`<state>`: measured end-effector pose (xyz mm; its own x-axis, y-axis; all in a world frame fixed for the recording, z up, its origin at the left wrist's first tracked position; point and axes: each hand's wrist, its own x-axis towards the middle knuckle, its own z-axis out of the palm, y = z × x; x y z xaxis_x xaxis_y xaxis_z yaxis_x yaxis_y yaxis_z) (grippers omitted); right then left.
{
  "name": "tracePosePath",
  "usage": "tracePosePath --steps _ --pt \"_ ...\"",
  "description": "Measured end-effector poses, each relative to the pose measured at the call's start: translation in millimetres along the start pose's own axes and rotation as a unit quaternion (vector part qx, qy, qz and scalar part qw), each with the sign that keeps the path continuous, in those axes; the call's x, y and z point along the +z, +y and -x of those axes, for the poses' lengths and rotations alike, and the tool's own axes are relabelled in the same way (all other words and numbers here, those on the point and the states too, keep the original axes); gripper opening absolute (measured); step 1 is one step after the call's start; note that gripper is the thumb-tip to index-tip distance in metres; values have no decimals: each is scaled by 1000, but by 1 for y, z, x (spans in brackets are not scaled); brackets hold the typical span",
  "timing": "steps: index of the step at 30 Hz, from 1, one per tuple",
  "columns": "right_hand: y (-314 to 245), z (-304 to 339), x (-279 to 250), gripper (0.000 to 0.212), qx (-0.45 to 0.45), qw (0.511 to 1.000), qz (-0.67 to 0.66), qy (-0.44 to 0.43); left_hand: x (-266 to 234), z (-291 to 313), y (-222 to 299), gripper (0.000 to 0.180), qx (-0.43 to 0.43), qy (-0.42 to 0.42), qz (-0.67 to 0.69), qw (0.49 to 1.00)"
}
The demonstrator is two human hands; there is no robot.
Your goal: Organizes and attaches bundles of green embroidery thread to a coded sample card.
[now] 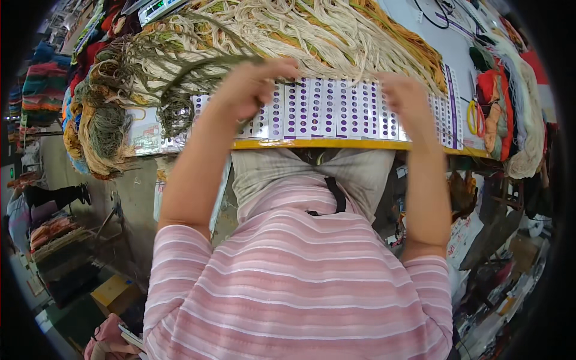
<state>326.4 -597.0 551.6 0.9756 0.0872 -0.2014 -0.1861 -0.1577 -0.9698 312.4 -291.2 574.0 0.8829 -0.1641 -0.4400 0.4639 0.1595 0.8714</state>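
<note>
My left hand (246, 90) is over the near part of the table, its index finger stretched to the right and its other fingers curled. Dark green yarn (198, 69) runs up to this hand from the left, and a short dark end hangs below it; the grip itself is blurred. To the right, my right hand (405, 93) is raised over the table with bent fingers drawn together. Motion smears its fingertips, and what they hold, if anything, cannot be made out. Just beyond both hands lies a thick spread of cream, orange and olive yarn (312, 36).
A sheet with rows of purple dots (327, 111) covers the table's near part, behind a yellow front edge (312, 144). Yellow-handled scissors (472, 117) lie at right, beside red and white skeins (504, 102). More skeins (102, 120) hang over the left corner. A digital scale (157, 9) stands far left.
</note>
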Motion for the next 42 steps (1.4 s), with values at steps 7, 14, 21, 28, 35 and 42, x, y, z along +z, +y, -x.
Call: tracePosePath --steps 7,14,21,28,35,42 --pt "47 -31 99 14 -66 972 222 44 38 -27 -45 27 23 50 -190 980" --pt "51 -30 103 15 -94 975 191 66 38 -64 -54 15 -19 32 -158 987" --pt "60 -23 97 16 -138 982 128 34 33 -67 -59 11 -11 25 -162 986" --pt "44 -10 92 15 -198 889 410 54 1 -39 -22 8 -77 24 195 978" --pt "44 -14 92 4 -251 853 451 80 10 -38 -25 33 -131 -149 231 952" --pt "49 -20 92 16 -340 876 324 109 45 -49 -38 16 1 8 -269 963"
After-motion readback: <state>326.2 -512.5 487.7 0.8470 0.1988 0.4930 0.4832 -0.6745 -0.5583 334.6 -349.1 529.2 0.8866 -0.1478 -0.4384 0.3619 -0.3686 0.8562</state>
